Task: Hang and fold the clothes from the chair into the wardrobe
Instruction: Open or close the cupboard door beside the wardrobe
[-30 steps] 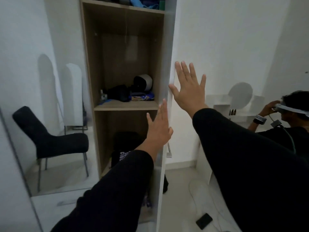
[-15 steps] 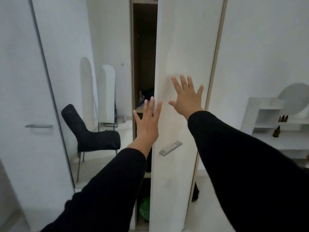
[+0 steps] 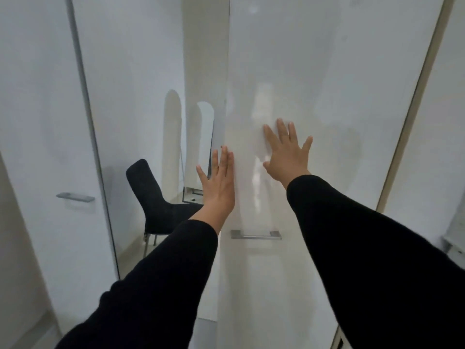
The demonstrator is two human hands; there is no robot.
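Mirror pane (image 3: pixel 141 71) on my left, dark thin frame edge (image 3: pixel 85 102) running down its left side. In mirror: tall white arched panel (image 3: pixel 205 147) standing upright, foot on pale floor (image 3: pixel 130 250), close by back wall. Grey arched shadow (image 3: pixel 172 137) of same shape just left of it on white wall. Far right: plain white wall (image 3: pixel 440 122); low white shelf unit (image 3: pixel 453 238) cut off by frame edge, contents too blurred for me to tell.
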